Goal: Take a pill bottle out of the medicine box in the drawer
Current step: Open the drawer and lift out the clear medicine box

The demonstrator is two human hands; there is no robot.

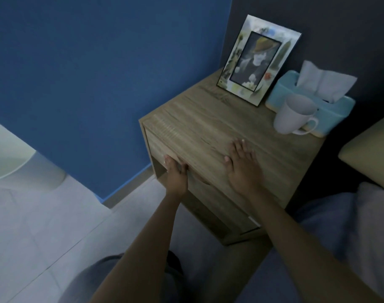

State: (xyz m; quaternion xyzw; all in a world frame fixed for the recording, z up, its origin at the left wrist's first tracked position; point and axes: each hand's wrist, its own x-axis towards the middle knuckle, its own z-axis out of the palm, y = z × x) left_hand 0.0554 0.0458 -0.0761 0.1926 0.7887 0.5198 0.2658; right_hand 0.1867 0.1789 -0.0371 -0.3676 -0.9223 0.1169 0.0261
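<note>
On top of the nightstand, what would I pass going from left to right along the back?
Photo frame → white mug → blue tissue box. The mug stands in front of the tissue box and partly covers its left side, so those two overlap somewhat.

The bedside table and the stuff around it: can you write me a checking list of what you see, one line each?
Surface: wooden nightstand top, mostly bare at the front.
Job's things: drawer looks closed; medicine box and pill bottle not visible.
Clutter: picture frame leaning at the back; blue tissue box with a tissue sticking up; white mug standing in front of the tissue box.
Hands: left hand curled under the drawer front's lower edge; right hand flat on the top, holding nothing.
Cables: nothing seen.
Surroundings: blue wall on the left, pale tiled floor, bedding on the right.
</note>
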